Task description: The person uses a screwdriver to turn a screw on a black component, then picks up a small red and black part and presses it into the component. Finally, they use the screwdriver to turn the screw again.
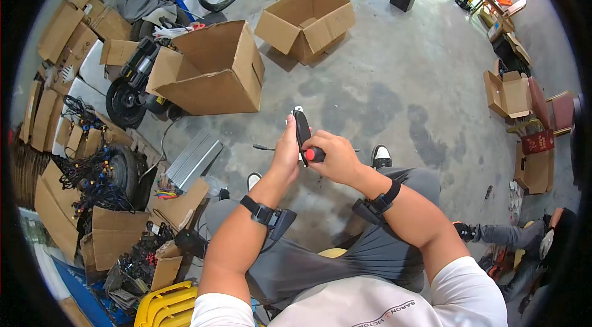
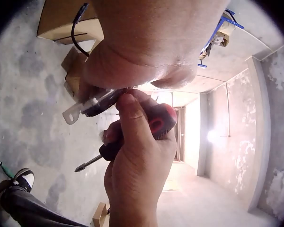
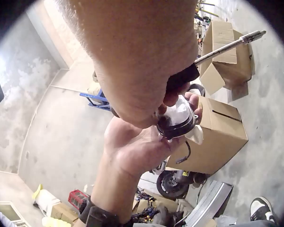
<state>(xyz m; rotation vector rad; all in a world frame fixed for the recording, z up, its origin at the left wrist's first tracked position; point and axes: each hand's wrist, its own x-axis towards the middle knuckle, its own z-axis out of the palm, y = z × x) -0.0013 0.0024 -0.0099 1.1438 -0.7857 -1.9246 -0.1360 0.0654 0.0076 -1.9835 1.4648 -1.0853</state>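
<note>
Basically, the round black-rimmed part is held in mid-air above the floor, w/o any support beneath, so a drop is judged the main risk. It's gripped by the L hand, fingers wrapped about its edge. The screwdriver is clamped in the R hand, whose fingertips are also brought up to the part; whether it's being pinched by them can't be told. B/c two jobs are given to that one hand, either item could be let slip.

The shaft is pointed away from the part; if the wrist were turned carelessly, the L hand could be jabbed or the pale face scratched by the tip. The cable is left dangling near the L hand, its join hidden; it could be snagged & the part yanked loose. The pale tab, jutting from the edge, could poss. be bent if pressed hard. Any small fastener, if freed (none can be made out), would prob. be lost near the shoes.
</note>
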